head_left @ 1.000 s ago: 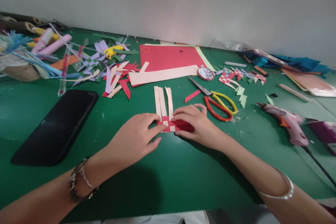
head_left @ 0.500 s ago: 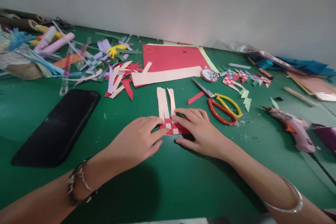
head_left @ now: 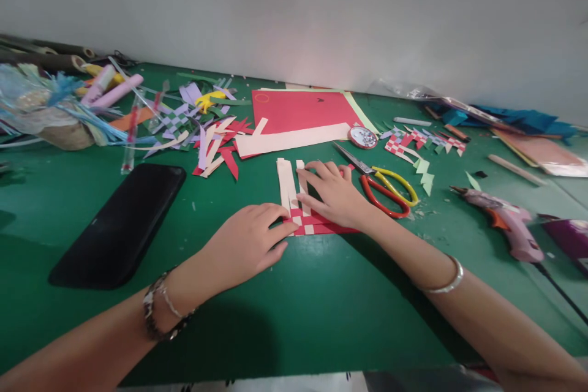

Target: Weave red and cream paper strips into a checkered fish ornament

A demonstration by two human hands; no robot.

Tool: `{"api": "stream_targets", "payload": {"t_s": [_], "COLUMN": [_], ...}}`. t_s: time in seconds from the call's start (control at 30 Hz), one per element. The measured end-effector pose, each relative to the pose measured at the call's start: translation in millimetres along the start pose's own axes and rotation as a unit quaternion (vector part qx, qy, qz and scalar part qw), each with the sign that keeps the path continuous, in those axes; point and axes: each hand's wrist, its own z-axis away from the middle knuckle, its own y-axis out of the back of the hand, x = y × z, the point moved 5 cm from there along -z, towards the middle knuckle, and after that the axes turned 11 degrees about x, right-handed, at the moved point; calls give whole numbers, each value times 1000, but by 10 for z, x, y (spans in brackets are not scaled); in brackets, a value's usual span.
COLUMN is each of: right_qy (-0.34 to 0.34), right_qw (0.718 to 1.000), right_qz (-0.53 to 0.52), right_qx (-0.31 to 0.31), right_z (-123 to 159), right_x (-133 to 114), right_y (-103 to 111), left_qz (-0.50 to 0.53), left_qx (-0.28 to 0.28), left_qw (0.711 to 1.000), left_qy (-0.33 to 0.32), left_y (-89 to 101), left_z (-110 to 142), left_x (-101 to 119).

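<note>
I've got the left hand [head_left: 245, 236] back-up, fingers loosely spread, tips on the left end of the red-and-cream woven paper piece [head_left: 303, 225], which lies mid-table. My right hand [head_left: 337, 196] bends over one narrow cream paper strip [head_left: 301, 181]; can't tell if it's actually pinching it. Decent room on my side: green tabletop [head_left: 303, 306] from the weave to the near edge. Red-and-yellow-handled metal scissors [head_left: 366, 168] kinda crowd the right hand, pink glue gun [head_left: 509, 220] farther right, flat black phone [head_left: 122, 226] off left.
</note>
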Motion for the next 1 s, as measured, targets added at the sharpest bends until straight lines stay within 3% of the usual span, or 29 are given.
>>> {"api": "stream_targets", "payload": {"t_s": [0.2,0.33,0.47,1.0], "right_qy": [-48,-46,-19,-7], "right_qw": [996,987,984,990], "right_qz": [-68,-149,-157,-138], "right_qx": [27,-39,-80,-30], "right_z": [4,262,465,455], "right_x": [86,-10,-121,-175], "right_y": [115,227,255,194], "left_qz": [9,15,21,13], "left_qx": [-8,-6,0,5], "left_qw": [1000,1000,1000,1000], "left_qy": [6,11,14,11], "left_y": [-16,-12,-5,-6], "left_z": [17,31,39,43], "left_x": [-18,-15,-1,20]}}
